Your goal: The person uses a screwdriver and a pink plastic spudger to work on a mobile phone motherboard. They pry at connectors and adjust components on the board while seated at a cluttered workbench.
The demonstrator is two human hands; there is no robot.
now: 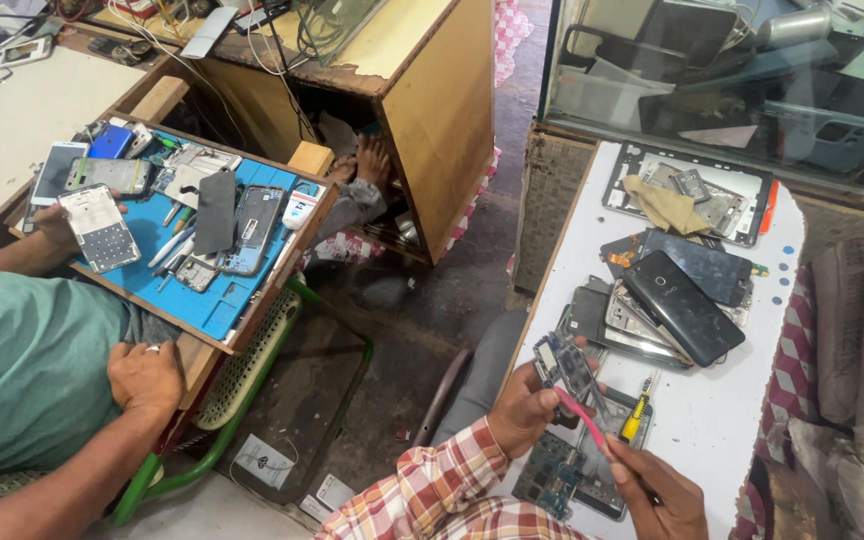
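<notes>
The person in the plaid sleeve has the left hand [524,408] closed around a small phone circuit board [569,368], tilting it up off the white surface [712,420]. The right hand [657,490] pinches a pink tool [582,420], its tip reaching up to the lower edge of the board — touching it, as far as I can tell. Just beside the right hand's knuckles lies a yellow-handled screwdriver [636,415]. Under both hands rests an opened phone body [577,475] with its green insides showing.

Just beyond the left hand's fingers sits a heap of stripped phones, topped by a black phone [682,305] lying face up at a slant. Farther off from the hands — near the glass case — is a white frame [742,185] with a tan cloth [664,205] on it.

Well apart to the left, another person in a green shirt sits at a blue mat [202,300] strewn with parts, one hand [57,225] holding a keypad phone [99,228], the other [147,378] resting on the edge of the tray.
</notes>
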